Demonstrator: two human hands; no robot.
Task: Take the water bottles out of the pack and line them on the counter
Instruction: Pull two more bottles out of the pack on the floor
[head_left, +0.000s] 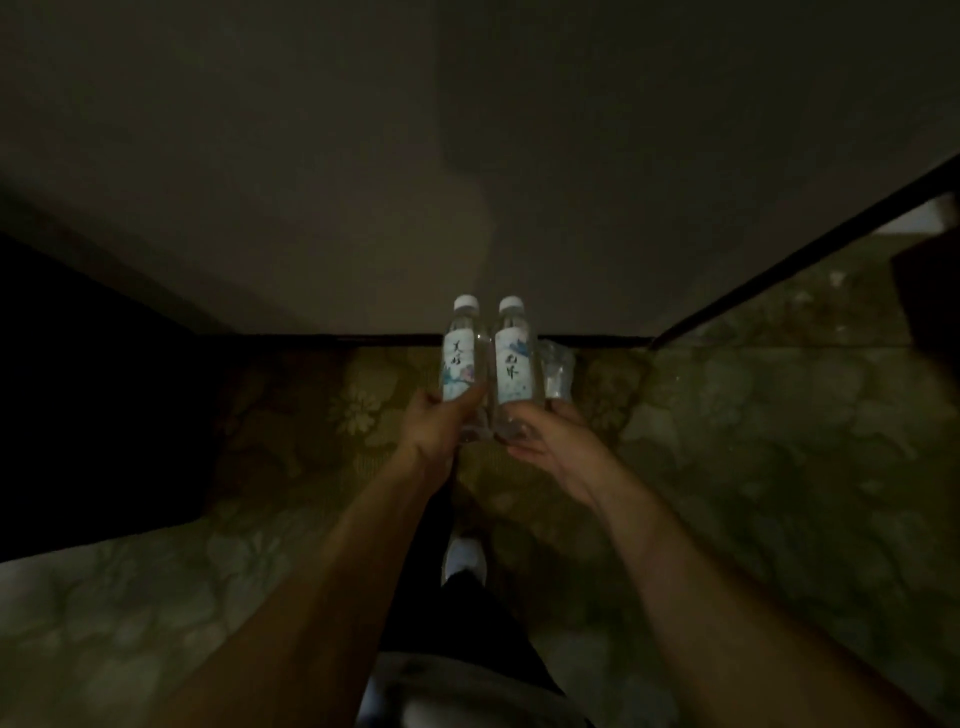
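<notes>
Below my arms, a white shoe (464, 558) stands on the dim floral carpet (753, 467). My left hand (436, 423) has its fingers wrapped round the lower part of the left bottle (461, 353), and my right hand (550, 434) grips the base of the right bottle (514, 358). Both bottles stand upright, white caps up, just beside each other. Just beyond my right fingers I see crumpled clear plastic, the pack (557, 371), against the wall (363, 182).

Bottle bases (470, 423) behind fingers; clear plastic pack (557, 371) dim, indistinct
</notes>
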